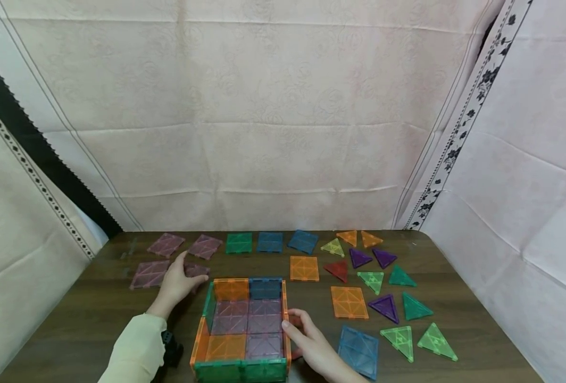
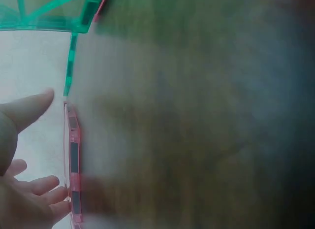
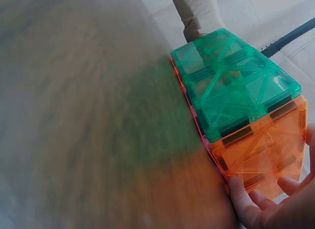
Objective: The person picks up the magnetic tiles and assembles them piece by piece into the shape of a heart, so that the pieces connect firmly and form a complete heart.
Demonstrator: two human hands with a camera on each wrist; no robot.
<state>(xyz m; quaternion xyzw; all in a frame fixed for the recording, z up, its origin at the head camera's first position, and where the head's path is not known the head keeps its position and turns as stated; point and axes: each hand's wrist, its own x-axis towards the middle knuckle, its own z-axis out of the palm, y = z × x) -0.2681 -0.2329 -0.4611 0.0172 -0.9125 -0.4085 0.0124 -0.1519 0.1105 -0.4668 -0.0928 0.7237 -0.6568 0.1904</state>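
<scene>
An open-topped box (image 1: 240, 369) of translucent magnetic tiles, with green, orange and blue walls and a purple-and-orange floor, stands on the table. My right hand (image 1: 307, 343) holds its right side, thumb at the top rim. In the right wrist view, fingertips (image 3: 238, 187) rest against the orange wall (image 3: 266, 145). To the left of the box, my left hand (image 1: 180, 282) reaches over a pinkish-purple square tile (image 1: 196, 270). In the left wrist view, its fingers touch the flat tile's edge (image 2: 74, 155), with the thumb spread apart.
More purple squares (image 1: 150, 274) lie at the back left of the table (image 1: 86, 314). A green square (image 1: 239, 243), blue squares (image 1: 269, 242) and orange squares (image 1: 349, 302) lie behind and right of the box. Several coloured triangles (image 1: 383, 307) are spread farther right. White cloth (image 1: 283, 106) hangs behind.
</scene>
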